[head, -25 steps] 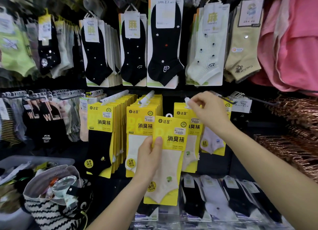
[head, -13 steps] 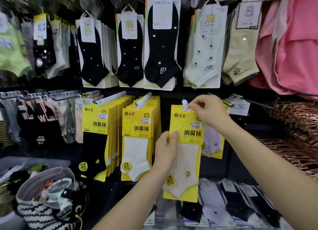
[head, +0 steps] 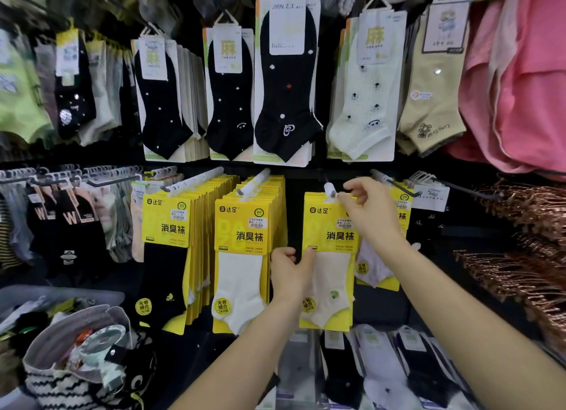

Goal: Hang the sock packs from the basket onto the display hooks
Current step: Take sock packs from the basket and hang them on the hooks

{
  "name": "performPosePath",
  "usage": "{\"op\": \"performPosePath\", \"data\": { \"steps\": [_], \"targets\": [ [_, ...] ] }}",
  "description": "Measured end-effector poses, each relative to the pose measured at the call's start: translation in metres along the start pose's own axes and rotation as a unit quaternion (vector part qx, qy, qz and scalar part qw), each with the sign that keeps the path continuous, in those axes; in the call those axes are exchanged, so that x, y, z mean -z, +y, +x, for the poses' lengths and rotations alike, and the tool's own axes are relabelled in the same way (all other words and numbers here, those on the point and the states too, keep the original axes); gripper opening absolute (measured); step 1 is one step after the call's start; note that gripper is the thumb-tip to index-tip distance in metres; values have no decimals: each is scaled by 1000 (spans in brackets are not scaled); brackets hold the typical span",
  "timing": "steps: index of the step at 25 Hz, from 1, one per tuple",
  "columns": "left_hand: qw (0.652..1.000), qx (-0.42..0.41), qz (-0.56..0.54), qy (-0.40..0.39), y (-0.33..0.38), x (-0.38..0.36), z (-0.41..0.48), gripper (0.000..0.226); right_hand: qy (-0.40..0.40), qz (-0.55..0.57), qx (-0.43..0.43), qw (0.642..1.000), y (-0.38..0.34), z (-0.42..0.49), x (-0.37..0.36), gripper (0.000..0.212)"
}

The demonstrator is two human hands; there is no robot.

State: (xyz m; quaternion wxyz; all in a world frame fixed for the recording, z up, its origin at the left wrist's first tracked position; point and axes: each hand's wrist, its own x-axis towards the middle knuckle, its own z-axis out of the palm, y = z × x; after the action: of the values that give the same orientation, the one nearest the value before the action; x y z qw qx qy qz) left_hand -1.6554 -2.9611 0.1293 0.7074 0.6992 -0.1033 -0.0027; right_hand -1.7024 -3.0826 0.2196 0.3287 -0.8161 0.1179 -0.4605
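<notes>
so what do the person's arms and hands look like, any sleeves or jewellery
The left hand and right hand are bare: no gloves, rings, watch or bracelet show. The left forearm and right forearm are bare too, with no sleeve in view up to the frame edge.

- pink clothes [head: 526, 81] hang top right
- copper hangers [head: 530, 256] stacked at right, below the pink
- striped bag [head: 58, 386] bottom left, open, cluttered inside
- black dotted socks [head: 284, 87] on white cards, top row
</notes>
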Motion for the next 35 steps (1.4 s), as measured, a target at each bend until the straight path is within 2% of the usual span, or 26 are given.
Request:
{"op": "performPosePath", "data": {
  "steps": [2, 3, 5, 7, 8, 10, 11, 17, 20, 23, 26, 29, 31, 33, 35],
  "targets": [
    [997, -68, 43, 0, 9, 0, 5, 58, 33, 5, -7, 999, 15, -15, -3, 37],
    [993, -103, 54, -11, 17, -1, 9, 67, 22, 17, -20, 999, 21, -21, -5, 46],
    [987, -134, 53, -70, 36, -6, 19, 80, -44, 53, -66, 995, 31, -25, -10, 61],
    [983, -122, 31, -136, 49, -11, 28, 74, -105, 97, -109, 984, 36, -22, -14, 69],
    [980, -119, 18, -159, 50, -13, 32, 61, -128, 136, -121, 975, 37, -21, -15, 67],
    [976, -128, 4, -176, 47, -16, 40, 29, -153, 209, -118, 959, 41, -19, -20, 46],
    [974, -133, -5, -182, 45, -17, 45, 23, -153, 220, -113, 957, 44, -17, -23, 38],
    [969, -133, -25, -208, 39, -21, 58, 36, -162, 235, -91, 954, 51, -9, -29, 34],
    [962, -154, -30, -223, 29, -16, 56, 47, -161, 242, -106, 951, 57, -11, -27, 50],
    [963, -141, -10, -230, 5, -15, 42, 46, -163, 223, -115, 954, 62, -32, -31, 66],
    [965, -118, -8, -232, -1, -15, 34, 47, -165, 199, -107, 960, 58, -49, -33, 58],
    [972, -80, 4, -220, 2, -8, 24, 70, -152, 198, -114, 962, 52, -62, -22, 53],
    [982, -64, 23, -179, -15, 8, -4, 80, -128, 169, -147, 966, 63, -96, -14, 56],
    [986, -47, 46, -152, -62, 36, -47, 90, -123, 111, -198, 966, 84, -155, -12, 62],
    [984, -7, 77, -163, -122, 70, -98, 92, -173, 73, -250, 950, 102, -225, -17, 56]
  ]
}}
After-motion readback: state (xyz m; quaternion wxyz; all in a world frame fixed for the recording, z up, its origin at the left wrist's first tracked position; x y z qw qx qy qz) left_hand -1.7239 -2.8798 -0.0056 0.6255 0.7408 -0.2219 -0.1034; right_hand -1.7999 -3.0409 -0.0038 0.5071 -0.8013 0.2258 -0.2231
